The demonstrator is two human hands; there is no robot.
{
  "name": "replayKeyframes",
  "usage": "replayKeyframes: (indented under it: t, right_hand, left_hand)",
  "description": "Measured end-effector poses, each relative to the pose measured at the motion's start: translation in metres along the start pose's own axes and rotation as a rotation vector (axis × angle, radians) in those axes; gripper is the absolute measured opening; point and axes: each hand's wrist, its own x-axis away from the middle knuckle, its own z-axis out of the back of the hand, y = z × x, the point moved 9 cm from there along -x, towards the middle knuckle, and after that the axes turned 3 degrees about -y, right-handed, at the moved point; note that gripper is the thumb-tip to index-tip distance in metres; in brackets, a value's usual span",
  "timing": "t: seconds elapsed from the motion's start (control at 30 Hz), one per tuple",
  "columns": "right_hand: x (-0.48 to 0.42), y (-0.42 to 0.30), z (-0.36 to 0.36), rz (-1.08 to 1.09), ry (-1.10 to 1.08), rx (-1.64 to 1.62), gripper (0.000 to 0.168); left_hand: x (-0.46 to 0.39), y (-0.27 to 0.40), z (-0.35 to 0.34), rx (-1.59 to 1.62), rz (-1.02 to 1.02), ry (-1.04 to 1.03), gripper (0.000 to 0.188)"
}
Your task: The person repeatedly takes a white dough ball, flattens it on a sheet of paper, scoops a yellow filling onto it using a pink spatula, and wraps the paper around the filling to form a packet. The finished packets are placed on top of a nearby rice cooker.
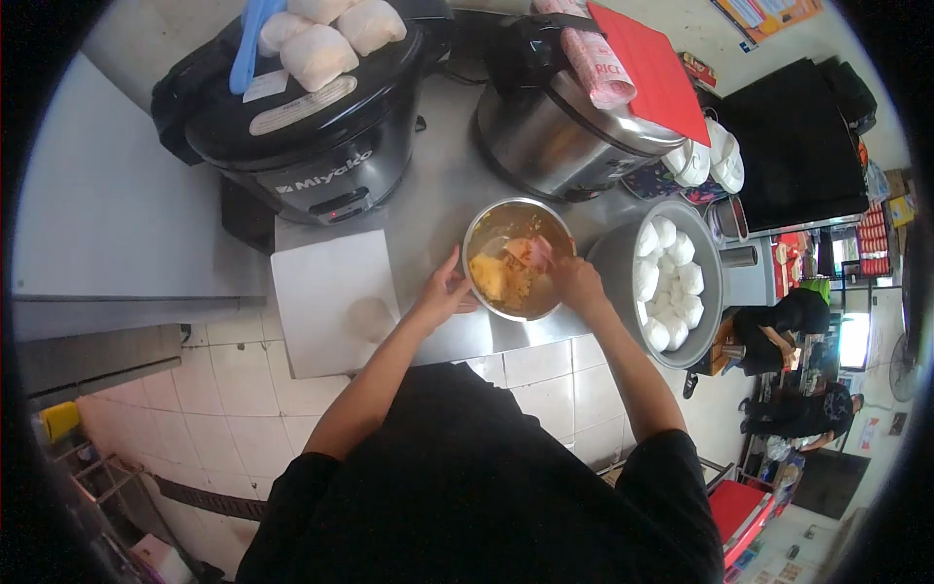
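Observation:
A round stainless steel bowl (478, 219) stands on the metal counter in front of me. Yellow, crumbly food (503, 281) lies inside it. My left hand (444, 293) holds the bowl's left side, thumb up along the wall and fingers around its lower edge. At the right rim, my right hand (576, 282) is closed on a pink utensil (536, 252), whose broad end rests among the food; the fingers hide its handle. Just right of that hand is a large grey metal pot (719, 292) with several white wrapped bundles (675, 285) in it.
A black Miyako rice cooker (314, 160) carries wrapped bundles and a blue utensil (250, 44). Behind the bowl stands a steel cooker (540, 139) with a red sheet (649, 73) on top. A white board (328, 299) overhangs the counter (445, 160). Two people (795, 416) are farther right.

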Motion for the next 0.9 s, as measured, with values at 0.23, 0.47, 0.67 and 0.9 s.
replayKeyframes:
  t: [0.23,0.47,0.67,0.9]
  right_hand:
    - [0.023,-0.081,-0.021,0.136,-0.023,-0.170,0.070]
    - [0.035,-0.052,0.004,0.160,-0.231,-0.628,0.066]
    - [0.003,0.045,0.000,-0.068,-0.403,-0.623,0.055]
    - [0.026,-0.045,-0.049,0.158,-0.108,-0.089,0.066]
  left_hand:
    - [0.000,-0.005,-0.008,0.090,-0.051,-0.010,0.076]
    - [-0.001,0.000,-0.010,0.089,-0.019,0.010,0.072]
    - [-0.003,0.003,0.001,0.033,-0.034,0.054,0.069]
    - [-0.004,-0.008,0.007,0.010,-0.033,0.099,0.068]
